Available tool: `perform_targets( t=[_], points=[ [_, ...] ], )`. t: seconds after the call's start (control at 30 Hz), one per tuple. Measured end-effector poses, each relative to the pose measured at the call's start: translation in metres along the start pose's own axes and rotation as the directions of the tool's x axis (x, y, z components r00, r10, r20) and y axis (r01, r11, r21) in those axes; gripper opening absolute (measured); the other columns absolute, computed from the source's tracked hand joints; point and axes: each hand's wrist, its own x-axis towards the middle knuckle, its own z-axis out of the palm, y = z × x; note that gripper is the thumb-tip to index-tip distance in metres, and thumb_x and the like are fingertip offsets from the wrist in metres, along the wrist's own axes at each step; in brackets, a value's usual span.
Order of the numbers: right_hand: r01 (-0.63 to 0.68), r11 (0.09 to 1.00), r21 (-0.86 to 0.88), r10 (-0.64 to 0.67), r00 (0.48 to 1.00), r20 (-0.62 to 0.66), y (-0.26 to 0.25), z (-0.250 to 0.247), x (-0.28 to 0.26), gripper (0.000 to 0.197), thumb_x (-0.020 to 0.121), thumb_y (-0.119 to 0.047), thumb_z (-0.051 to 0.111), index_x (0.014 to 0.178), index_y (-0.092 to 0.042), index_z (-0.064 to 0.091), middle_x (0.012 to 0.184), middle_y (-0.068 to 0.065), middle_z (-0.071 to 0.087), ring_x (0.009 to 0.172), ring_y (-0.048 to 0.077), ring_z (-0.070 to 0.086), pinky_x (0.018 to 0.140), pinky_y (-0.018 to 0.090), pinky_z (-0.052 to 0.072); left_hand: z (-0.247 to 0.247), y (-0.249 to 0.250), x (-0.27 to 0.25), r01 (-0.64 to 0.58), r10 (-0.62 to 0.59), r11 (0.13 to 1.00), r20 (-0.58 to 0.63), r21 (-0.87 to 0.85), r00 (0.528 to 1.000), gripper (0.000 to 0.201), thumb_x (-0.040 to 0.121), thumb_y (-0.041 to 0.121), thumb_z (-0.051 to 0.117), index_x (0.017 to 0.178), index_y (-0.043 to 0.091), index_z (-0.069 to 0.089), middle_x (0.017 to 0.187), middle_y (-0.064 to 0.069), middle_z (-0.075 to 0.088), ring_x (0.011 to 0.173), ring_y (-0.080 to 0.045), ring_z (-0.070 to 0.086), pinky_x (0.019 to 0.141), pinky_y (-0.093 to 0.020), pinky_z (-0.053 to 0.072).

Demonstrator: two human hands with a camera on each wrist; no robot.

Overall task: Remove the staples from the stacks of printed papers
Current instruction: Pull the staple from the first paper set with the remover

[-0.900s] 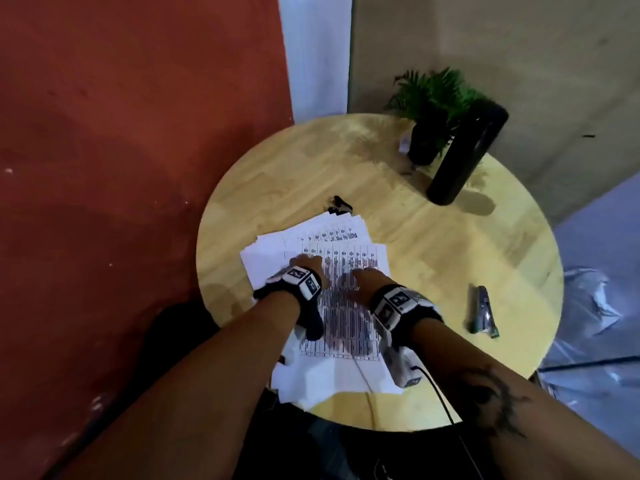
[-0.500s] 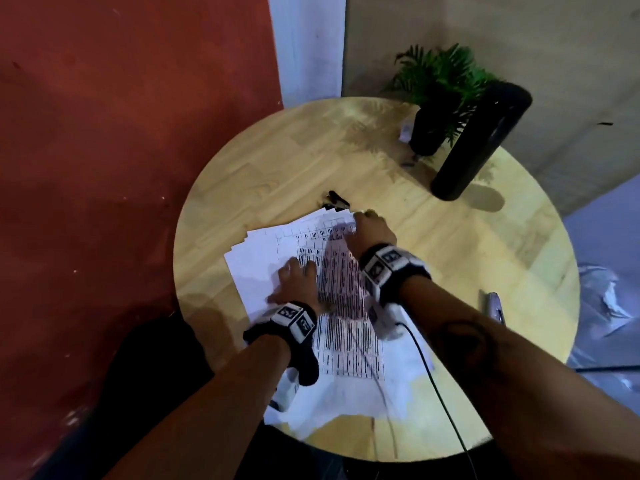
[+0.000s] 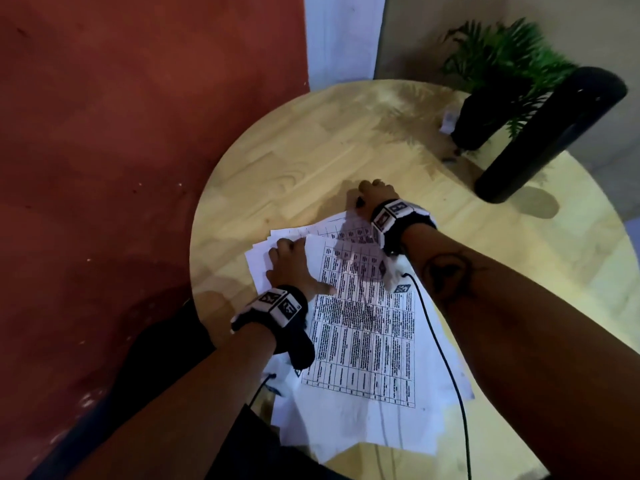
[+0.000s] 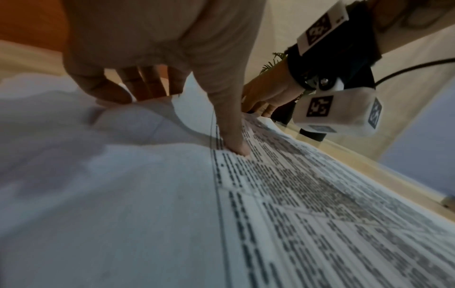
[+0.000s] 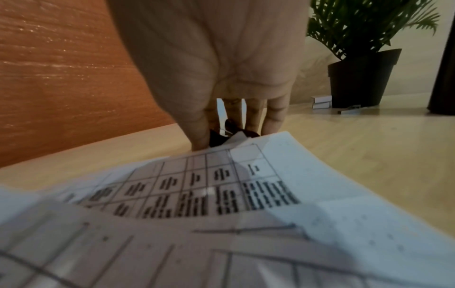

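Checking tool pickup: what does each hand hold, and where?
Left hand presses the papers, holding nothing. Right hand: fingers straddle the black staple remover at its sides; whether they grip it cannot be told.

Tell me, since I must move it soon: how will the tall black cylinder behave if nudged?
The tall black cylinder stands upright on a narrow base on the table, so it would probably tip rather than slide. Being round, it would likely roll afterwards. Its weight cannot be judged.

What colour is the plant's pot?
Black pot, clearest in the right wrist view.
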Motion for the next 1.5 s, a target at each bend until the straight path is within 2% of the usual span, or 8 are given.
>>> perform_targets(
  t=[0.23,0.37,0.53,0.77,0.93,1.1,1.27,1.5],
  points=[
    [0.064,0.868,0.492,0.146,0.915,-0.377,-0.001,-0.031,-0.035,0.040,0.089,-0.019,0.057,0.125,-0.002,0.049,0.120,0.024,0.050,0.107,0.035,0.051,0.085,0.032,0.037,0.004,0.007,-0.003,-0.066,0.049,0.990,-0.140,-0.121,0.989,0.082,0.065,0.033,0.084,0.135,0.023,0.043,0.136,-0.005,0.032,0.127,-0.026,0.027,0.094,-0.043,0.038],
    [0.080,0.646,0.759,0.249,0.918,-0.308,0.009,-0.017,-0.112,0.043,0.076,-0.035,0.064,0.112,-0.012,0.059,0.104,0.020,0.064,0.091,0.030,0.061,0.088,0.039,0.048,-0.003,0.011,-0.001,-0.126,0.084,0.982,-0.271,-0.140,0.959,0.032,0.085,0.028,0.067,0.115,0.018,0.062,0.129,-0.002,0.046,0.126,-0.024,0.033,0.092,-0.037,0.030],
    [0.034,0.538,0.843,0.262,0.943,-0.205,0.019,0.019,-0.197,0.034,0.076,-0.015,0.075,0.108,-0.015,0.063,0.106,0.016,0.062,0.090,0.025,0.059,0.084,0.050,0.051,-0.017,0.016,0.004,-0.258,0.176,0.887,-0.237,-0.382,0.955,0.030,0.083,0.019,0.071,0.106,0.002,0.065,0.115,-0.014,0.064,0.112,-0.026,0.055,0.087,-0.024,0.037],
    [0.156,0.775,0.612,0.086,0.934,-0.347,0.029,-0.014,-0.234,0.034,0.074,-0.009,0.075,0.106,-0.005,0.066,0.148,0.003,0.031,0.109,0.007,0.047,0.089,0.023,0.038,-0.059,0.031,-0.032,-0.462,0.390,0.704,-0.250,-0.540,0.886,0.019,0.075,0.006,0.076,0.078,0.014,0.060,0.074,0.010,0.061,0.071,0.012,0.055,0.074,-0.009,0.038],
    [0.319,0.903,0.288,-0.245,0.933,-0.263,0.025,-0.097,-0.244,0.031,0.070,-0.013,0.074,0.100,-0.005,0.069,0.140,0.014,0.043,0.129,0.012,0.042,0.091,0.028,0.041,-0.103,0.051,-0.072,-0.591,0.521,0.601,-0.297,-0.538,0.800,0.024,0.074,0.005,0.076,0.068,0.022,0.060,0.060,0.027,0.062,0.064,0.015,0.054,0.068,-0.004,0.037],
    [0.349,0.893,0.285,-0.278,0.924,-0.261,0.019,-0.155,-0.271,0.027,0.072,-0.017,0.074,0.095,-0.004,0.071,0.087,-0.003,0.058,0.078,0.014,0.055,0.070,0.021,0.044,-0.141,0.070,-0.109,-0.690,0.548,0.472,-0.430,-0.549,0.717,0.029,0.069,0.003,0.079,0.074,0.026,0.062,0.066,0.026,0.063,0.068,0.009,0.055,0.073,-0.010,0.042],
    [0.363,0.792,0.492,-0.216,0.919,-0.330,0.015,-0.200,-0.305,0.022,0.078,0.005,0.066,0.082,-0.017,0.068,0.079,0.000,0.059,0.060,0.017,0.053,0.047,0.017,0.045,-0.155,0.075,-0.132,-0.556,0.519,0.360,-0.335,-0.749,0.787,0.030,0.077,-0.005,0.068,0.094,0.019,0.063,0.079,0.012,0.073,0.076,-0.002,0.067,0.072,-0.018,0.054],
    [0.398,0.740,0.542,-0.232,0.908,-0.349,0.014,-0.230,-0.334,0.022,0.080,0.007,0.063,0.084,-0.013,0.071,0.078,0.010,0.060,0.056,0.017,0.054,0.050,0.022,0.047,-0.167,0.088,-0.162,-0.546,0.511,0.223,-0.380,-0.807,0.771,0.018,0.077,-0.002,0.066,0.093,0.007,0.069,0.080,0.005,0.074,0.076,-0.008,0.069,0.068,-0.019,0.053]
  ],
)
